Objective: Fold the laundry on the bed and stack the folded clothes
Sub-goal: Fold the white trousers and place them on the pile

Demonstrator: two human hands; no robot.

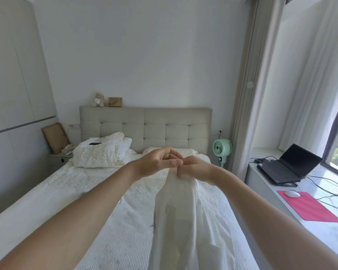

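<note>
Head view: my right hand point(191, 169) pinches the top edge of the white garment point(183, 221), which hangs straight down toward me over the bed point(76, 191). My left hand point(160, 161) seems to pinch beside it, fingers touching.

A thin, matt white cloth garment point(183, 221) hung over a ribbed white bedspread point(125, 221); behind stood a tufted fabric headboard point(154, 129).
</note>
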